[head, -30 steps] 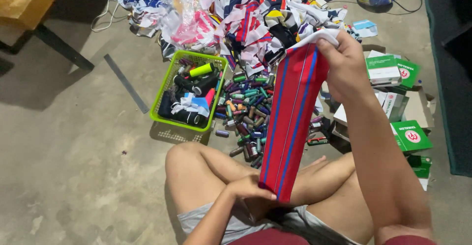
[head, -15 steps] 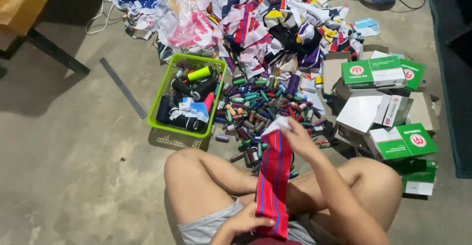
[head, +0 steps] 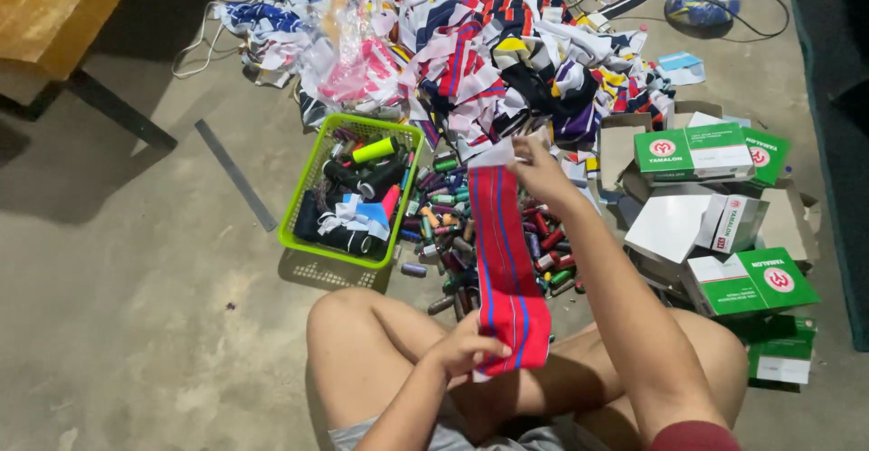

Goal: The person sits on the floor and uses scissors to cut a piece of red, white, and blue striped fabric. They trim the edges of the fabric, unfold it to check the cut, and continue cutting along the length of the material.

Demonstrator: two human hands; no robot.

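my right hand (head: 540, 169) pinches the far end of a red strip (head: 507, 265) with blue lines, fingers closed on its white edge, arm stretched out over the floor. my left hand (head: 466, 347) grips the near end close to my lap, fingers curled around it. held at both ends like this, the strip is pulled flat and taut between the hands, so its whole face shows to me, running from above my crossed legs out over the spools (head: 453, 225).

those spools lie loose on the floor just beyond my knees, within easy reach. touching them on the left sits a green basket (head: 304, 205), packed with dark spools and a bit of cloth, which keeps those together. past the strip's far end is a big heap of scraps (head: 489, 53) in many colours. to my right are green and white boxes (head: 724, 225), some open, stacked close. a worktop (head: 45, 17) corner shows at the upper left, well apart.
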